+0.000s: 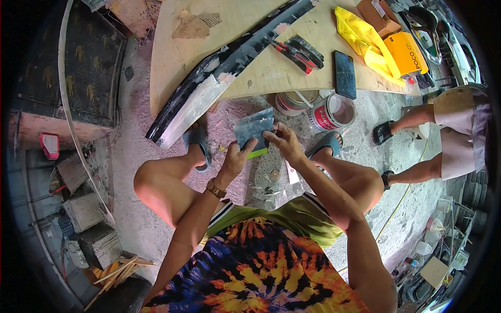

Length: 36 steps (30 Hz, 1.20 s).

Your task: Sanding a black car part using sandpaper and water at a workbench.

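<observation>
Between my knees, both hands hold a dusty dark grey sandpaper sheet (254, 125). My left hand (237, 157), with a watch on its wrist, has its thumb pressed on the lower left of the sheet. The fingers of my right hand (284, 142) pinch its right edge. A bright green edge (257, 154) shows just under the sheet; what it belongs to is hidden. Beyond my hands, a long black car trim piece (229, 62) with whitish filler patches lies slantwise on a plywood table (172, 68), its near end jutting past the edge.
On the table lie red-and-black tools (300, 55), a phone (344, 74), a yellow cloth (365, 41) and a yellow box (406, 53). Two cans, one open (334, 112), stand below its edge. Another person's legs (417, 120) are at right. Wood scraps (117, 276) lie lower left.
</observation>
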{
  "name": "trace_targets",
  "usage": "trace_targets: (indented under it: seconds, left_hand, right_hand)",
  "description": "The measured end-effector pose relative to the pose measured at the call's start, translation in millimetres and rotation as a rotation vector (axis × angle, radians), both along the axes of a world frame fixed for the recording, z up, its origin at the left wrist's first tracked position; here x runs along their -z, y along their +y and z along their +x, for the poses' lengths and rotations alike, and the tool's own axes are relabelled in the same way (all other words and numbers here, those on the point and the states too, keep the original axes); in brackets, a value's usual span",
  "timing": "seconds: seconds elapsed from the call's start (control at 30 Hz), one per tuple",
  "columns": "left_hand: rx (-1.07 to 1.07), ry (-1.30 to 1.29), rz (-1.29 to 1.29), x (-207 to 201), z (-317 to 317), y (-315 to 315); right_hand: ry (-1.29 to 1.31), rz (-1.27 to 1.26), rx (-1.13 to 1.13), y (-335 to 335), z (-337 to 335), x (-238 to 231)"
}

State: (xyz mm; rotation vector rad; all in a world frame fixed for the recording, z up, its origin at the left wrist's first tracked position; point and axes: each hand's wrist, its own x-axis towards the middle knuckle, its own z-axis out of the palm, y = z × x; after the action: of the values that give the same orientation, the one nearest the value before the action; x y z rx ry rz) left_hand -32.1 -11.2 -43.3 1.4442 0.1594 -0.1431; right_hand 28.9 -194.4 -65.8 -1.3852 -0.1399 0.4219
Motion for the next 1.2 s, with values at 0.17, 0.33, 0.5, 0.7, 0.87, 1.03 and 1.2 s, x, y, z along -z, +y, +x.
trace_targets:
  seconds: [0.17, 0.33, 0.5, 0.7, 0.87, 1.03, 1.2]
  left_hand:
    - [0.012, -0.054, 0.199, 7.6, 3.0, 15.4]
    - [-0.096, -0.121, 0.239, 10.3, 8.7, 18.0]
    - [-0.176, -0.222, -0.072, -4.2, 3.2, 4.6]
    - [-0.07, 0.309, -0.495, 0.3, -5.1, 4.5]
    - [-0.154, 0.144, -0.333, 13.9, -13.5, -8.9]
    - [-0.192, 0.02, -0.104, 5.5, -12.7, -18.4]
    - [-0.223, -0.004, -0.03, 7.2, -12.2, -17.6]
  right_hand:
    - [0.26, 0.071, -0.066, -3.8, 8.1, -39.6]
    - [0.386, 0.108, 0.101, -27.7, 27.4, -28.4]
    - [0.266, -0.162, 0.023, -35.8, 31.7, 11.7]
    - [0.056, -0.298, -0.137, -28.9, 28.1, 4.1]
    - [0.062, -0.269, -0.076, -17.8, 20.7, -18.8]
    - [-0.06, -0.365, -0.029, -17.2, 19.7, 3.0]
    - [0.002, -0.371, -0.115, -25.6, 25.9, -2.8]
